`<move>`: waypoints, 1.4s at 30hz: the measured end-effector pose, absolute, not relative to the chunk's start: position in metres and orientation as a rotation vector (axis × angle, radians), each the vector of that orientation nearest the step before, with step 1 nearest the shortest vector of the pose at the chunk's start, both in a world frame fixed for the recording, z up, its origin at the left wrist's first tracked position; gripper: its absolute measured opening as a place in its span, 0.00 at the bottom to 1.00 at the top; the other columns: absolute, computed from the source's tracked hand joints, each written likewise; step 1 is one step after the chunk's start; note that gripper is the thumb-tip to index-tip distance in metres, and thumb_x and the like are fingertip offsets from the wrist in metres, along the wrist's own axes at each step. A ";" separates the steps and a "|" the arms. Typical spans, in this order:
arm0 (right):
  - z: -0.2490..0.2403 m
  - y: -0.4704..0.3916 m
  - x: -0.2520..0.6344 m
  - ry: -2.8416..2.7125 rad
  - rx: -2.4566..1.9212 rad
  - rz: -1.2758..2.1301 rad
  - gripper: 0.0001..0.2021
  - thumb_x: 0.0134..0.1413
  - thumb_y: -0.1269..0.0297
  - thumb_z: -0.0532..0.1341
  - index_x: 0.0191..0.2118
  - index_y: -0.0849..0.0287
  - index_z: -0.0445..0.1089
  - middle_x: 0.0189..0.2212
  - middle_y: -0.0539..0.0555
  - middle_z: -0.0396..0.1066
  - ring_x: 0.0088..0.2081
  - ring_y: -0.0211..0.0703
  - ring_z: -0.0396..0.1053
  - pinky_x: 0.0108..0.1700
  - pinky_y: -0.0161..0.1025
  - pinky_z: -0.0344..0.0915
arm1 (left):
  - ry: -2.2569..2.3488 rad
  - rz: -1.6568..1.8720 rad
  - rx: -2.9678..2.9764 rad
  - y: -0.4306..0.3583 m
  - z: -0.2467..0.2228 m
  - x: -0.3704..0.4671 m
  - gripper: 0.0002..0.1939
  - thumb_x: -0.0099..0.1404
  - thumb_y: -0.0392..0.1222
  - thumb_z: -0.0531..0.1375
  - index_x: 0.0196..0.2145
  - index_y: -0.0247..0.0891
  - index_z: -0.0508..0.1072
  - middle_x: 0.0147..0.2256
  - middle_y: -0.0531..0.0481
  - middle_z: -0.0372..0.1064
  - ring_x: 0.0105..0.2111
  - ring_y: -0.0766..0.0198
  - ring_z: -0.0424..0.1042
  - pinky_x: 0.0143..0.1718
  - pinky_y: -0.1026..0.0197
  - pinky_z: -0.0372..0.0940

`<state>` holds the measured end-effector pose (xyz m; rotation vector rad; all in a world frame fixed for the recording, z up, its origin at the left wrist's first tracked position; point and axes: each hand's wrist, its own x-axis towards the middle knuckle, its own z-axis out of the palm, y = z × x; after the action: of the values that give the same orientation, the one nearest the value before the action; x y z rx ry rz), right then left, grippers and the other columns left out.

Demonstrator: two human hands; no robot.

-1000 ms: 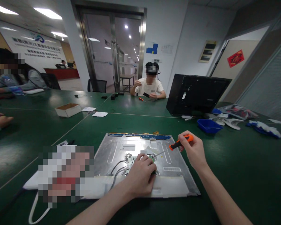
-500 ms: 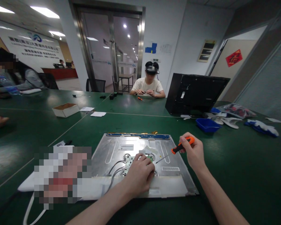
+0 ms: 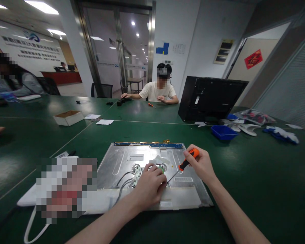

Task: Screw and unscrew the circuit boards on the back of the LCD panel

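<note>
A flat display panel with a silver metal back lies on the table in front of me. Near its middle sits a small green circuit board, with grey cables running off its left side. My left hand is closed, its fingers curled over the right part of the board and hiding it. In my right hand, closed on the handle, is an orange and black screwdriver. Its shaft slants down to the left, and the tip is beside my left fingers, close to a round recess. Contact at the tip cannot be made out.
A blue tray, a black monitor and gloves are at the right. A white box and papers lie farther back. At left is a white device with a cable. A person sits opposite.
My right hand has brought the screwdriver left and down, its tip now by my left fingers. My left hand stays on the board. The person opposite has stretched an arm toward a black object.
</note>
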<state>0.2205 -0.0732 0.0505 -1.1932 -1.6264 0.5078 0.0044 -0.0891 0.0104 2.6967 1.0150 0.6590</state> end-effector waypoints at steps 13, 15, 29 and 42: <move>0.059 -0.076 0.218 -1.719 -1.219 0.418 0.13 0.55 0.57 0.59 0.24 0.57 0.62 0.18 0.46 0.58 0.21 0.36 0.57 0.25 0.35 0.54 | 0.997 0.640 2.683 -0.090 0.013 0.002 0.04 0.60 0.35 0.57 0.33 0.40 0.72 0.34 0.50 0.69 0.40 0.58 0.65 0.54 0.49 0.50; 0.066 -0.077 0.216 -1.806 -1.200 0.386 0.13 0.55 0.57 0.58 0.24 0.57 0.62 0.18 0.46 0.59 0.21 0.36 0.57 0.26 0.35 0.54 | 0.997 0.637 2.684 -0.091 0.014 0.002 0.04 0.60 0.35 0.57 0.33 0.40 0.72 0.34 0.50 0.69 0.40 0.58 0.65 0.54 0.50 0.50; 0.150 -0.079 0.183 -2.643 -0.992 0.426 0.06 0.52 0.61 0.60 0.30 0.58 0.69 0.21 0.46 0.66 0.23 0.33 0.60 0.29 0.32 0.54 | 0.993 0.630 2.694 -0.091 0.013 0.001 0.04 0.60 0.33 0.56 0.33 0.39 0.70 0.35 0.50 0.69 0.41 0.58 0.66 0.55 0.49 0.49; 0.150 -0.082 0.182 -2.799 -0.963 0.378 0.03 0.51 0.65 0.61 0.32 0.57 0.70 0.24 0.47 0.69 0.26 0.35 0.63 0.30 0.34 0.53 | 0.985 0.630 2.676 -0.090 0.011 0.001 0.06 0.59 0.33 0.56 0.34 0.40 0.70 0.36 0.49 0.69 0.42 0.57 0.66 0.55 0.49 0.50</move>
<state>0.1824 -0.0822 0.1496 -0.9630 -2.7987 0.3777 0.0014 -0.0896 0.0111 2.6757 0.9855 0.6296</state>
